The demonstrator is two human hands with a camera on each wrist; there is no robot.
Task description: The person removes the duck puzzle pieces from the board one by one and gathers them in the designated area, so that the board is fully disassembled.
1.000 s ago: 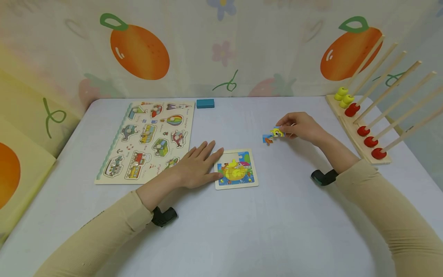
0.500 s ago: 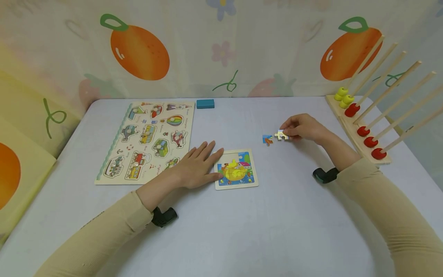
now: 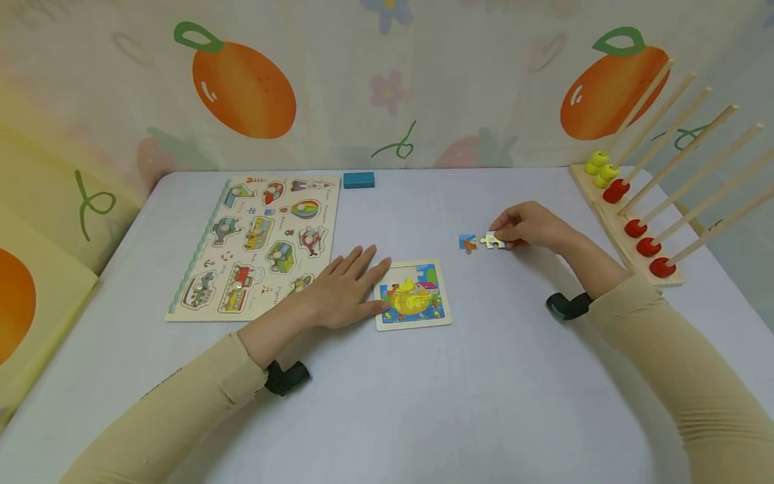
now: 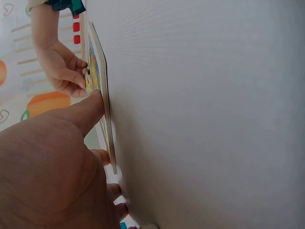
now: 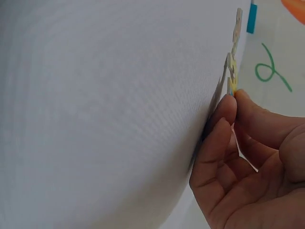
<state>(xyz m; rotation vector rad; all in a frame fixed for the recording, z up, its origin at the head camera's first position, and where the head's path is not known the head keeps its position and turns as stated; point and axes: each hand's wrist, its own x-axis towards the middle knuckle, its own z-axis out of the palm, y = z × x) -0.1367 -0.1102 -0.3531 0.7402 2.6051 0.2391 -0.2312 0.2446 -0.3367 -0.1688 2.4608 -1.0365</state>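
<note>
My left hand (image 3: 341, 292) lies flat with fingers spread. Its thumb rests on the left edge of a small framed jigsaw puzzle (image 3: 413, 296) of a yellow duck; the frame's upper left shows bare wood. From the left wrist, the thumb (image 4: 90, 107) is seen across the puzzle's rim. Between thumb and fingertips my right hand (image 3: 531, 225) pinches a jigsaw piece (image 3: 492, 240), which looks pale from the head and shows its yellow face and thin edge in the right wrist view (image 5: 232, 74). Just left of it, a blue and orange jigsaw piece (image 3: 467, 243) lies on the table.
A large peg puzzle board (image 3: 199, 269) with vehicle pictures lies left, partly under the left forearm. Beyond the small puzzle is a teal block (image 3: 359, 180). At right stands a wooden rack (image 3: 623, 245) of tall pegs with red and yellow beads.
My right hand has shifted slightly right and toward me with its jigsaw piece, which has tilted and now looks paler. My left hand and the framed puzzle stay put.
</note>
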